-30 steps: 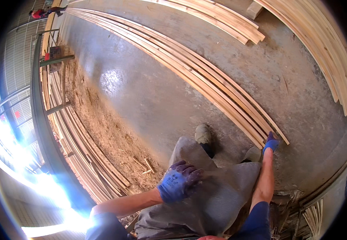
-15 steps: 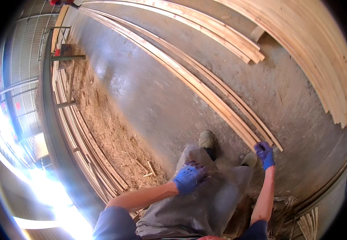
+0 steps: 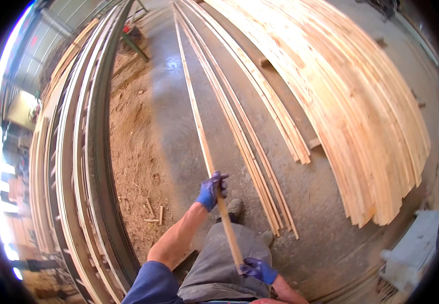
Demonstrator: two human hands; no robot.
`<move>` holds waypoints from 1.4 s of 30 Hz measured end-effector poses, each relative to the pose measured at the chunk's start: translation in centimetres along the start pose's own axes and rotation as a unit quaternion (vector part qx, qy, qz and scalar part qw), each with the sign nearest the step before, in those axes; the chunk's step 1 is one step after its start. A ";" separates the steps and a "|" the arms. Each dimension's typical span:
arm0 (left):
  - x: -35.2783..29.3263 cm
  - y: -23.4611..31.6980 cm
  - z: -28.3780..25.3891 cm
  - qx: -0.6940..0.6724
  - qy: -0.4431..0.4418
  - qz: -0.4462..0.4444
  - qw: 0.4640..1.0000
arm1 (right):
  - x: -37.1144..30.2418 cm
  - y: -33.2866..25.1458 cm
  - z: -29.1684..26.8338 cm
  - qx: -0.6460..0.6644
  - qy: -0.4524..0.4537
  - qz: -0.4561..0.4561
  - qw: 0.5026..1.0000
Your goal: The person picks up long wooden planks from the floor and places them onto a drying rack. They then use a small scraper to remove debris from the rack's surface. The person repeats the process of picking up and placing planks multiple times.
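Observation:
A long, narrow wooden strip (image 3: 229, 230) slants from near my body far across the floor. My left hand (image 3: 212, 190), in a blue and purple glove, is closed around it partway along. At the near end, my gloved right hand (image 3: 259, 270) grips the strip by its tip. Just right of this strip, several similar strips (image 3: 250, 162) lie side by side on the concrete. The fingers of my right hand are partly hidden at the strip's end.
On the right spreads a wide layer of pale boards (image 3: 361, 121), with a narrower row of boards (image 3: 280, 116) beside it. A long metal rack (image 3: 100, 152) holding strips stands left. Sawdust (image 3: 133, 147) covers the floor beside it. A grey metal box (image 3: 414, 245) sits lower right.
My right hand has lifted one strip's end off the floor and drawn it toward my body. My left hand, holding nothing visible before, now grips that strip. The view has turned right.

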State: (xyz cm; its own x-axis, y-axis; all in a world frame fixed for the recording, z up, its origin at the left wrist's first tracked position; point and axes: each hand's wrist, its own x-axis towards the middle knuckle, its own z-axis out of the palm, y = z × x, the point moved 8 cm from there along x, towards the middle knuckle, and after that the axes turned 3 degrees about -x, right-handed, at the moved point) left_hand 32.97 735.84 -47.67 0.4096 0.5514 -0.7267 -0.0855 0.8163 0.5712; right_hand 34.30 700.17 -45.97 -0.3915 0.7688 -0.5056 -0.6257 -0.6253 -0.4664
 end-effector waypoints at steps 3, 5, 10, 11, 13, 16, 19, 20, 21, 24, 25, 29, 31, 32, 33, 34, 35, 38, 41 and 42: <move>-7.3 4.7 -6.0 0.093 0.090 0.083 0.988 | 3.0 -5.6 7.1 -0.416 -0.084 -0.027 0.905; -13.8 6.0 -10.3 0.125 0.093 0.111 0.982 | 7.1 -6.9 8.9 -0.315 -0.101 -0.004 0.944; -30.8 3.7 -20.0 0.312 0.236 0.074 0.917 | 24.9 -12.1 12.5 -0.314 -0.052 -0.048 0.947; -34.5 2.7 -21.3 0.474 0.283 0.122 0.825 | 27.4 -13.2 15.2 -0.281 -0.030 0.020 0.959; -39.7 -3.7 -25.1 0.493 0.304 0.083 0.811 | 33.7 -16.1 20.0 -0.255 0.005 0.084 0.963; -47.6 -9.9 -26.5 0.489 0.348 -0.029 0.799 | 44.4 -20.3 22.7 -0.242 0.079 0.020 0.967; -56.6 -13.8 -26.1 0.473 0.347 -0.093 0.804 | 53.5 -22.2 23.3 -0.152 0.138 -0.009 0.979; -58.1 -12.8 -25.4 0.454 0.368 -0.094 0.806 | 55.0 -21.6 24.0 -0.159 0.139 -0.018 0.977; -58.9 -10.8 -24.7 0.433 0.388 -0.087 0.809 | 55.4 -19.9 24.2 -0.162 0.142 -0.027 0.976; -55.6 -0.1 -24.3 0.378 0.443 0.006 0.813 | 53.2 -14.9 27.6 -0.110 0.120 -0.002 0.987; -53.0 3.6 -24.7 0.369 0.452 0.050 0.811 | 51.0 -13.5 30.0 -0.198 0.109 0.035 0.973; -38.1 14.1 -29.9 0.481 0.442 0.081 0.753 | 46.9 -11.7 35.0 -0.407 -0.059 -0.036 0.911; -35.3 17.5 -30.7 0.498 0.407 0.058 0.763 | 46.3 -18.7 37.8 -0.560 -0.062 -0.026 0.826; -34.8 17.9 -31.1 0.505 0.390 0.021 0.770 | 53.6 -19.9 33.8 -0.447 -0.055 -0.042 0.892; -34.7 17.6 -31.1 0.519 0.366 -0.013 0.772 | 60.4 -22.2 29.6 -0.322 -0.040 -0.066 0.944; -36.4 15.2 -31.3 0.486 0.411 0.017 0.771 | 62.4 -27.2 32.2 -0.281 0.031 -0.023 0.959; -37.6 14.8 -30.6 0.486 0.438 0.071 0.753 | 66.7 -33.7 31.6 -0.154 0.084 -0.037 0.984; -39.3 14.4 -26.8 0.486 0.442 0.058 0.752 | 76.0 -46.1 30.1 -0.014 0.093 -0.018 0.995; -40.6 17.7 -23.9 0.485 0.433 0.028 0.759 | 78.6 -48.9 29.3 -0.052 0.153 -0.071 0.984; -40.6 17.4 -23.9 0.460 0.430 -0.009 0.777 | 78.2 -49.2 29.4 -0.049 0.157 -0.086 0.983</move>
State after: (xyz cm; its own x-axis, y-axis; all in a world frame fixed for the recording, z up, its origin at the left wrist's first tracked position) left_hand -6.86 731.82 -17.35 -0.3887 0.7749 -0.4985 0.7607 0.5752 0.3009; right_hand 14.63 795.01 -41.20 -0.0477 0.7947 -0.6051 -0.5898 -0.5113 -0.6251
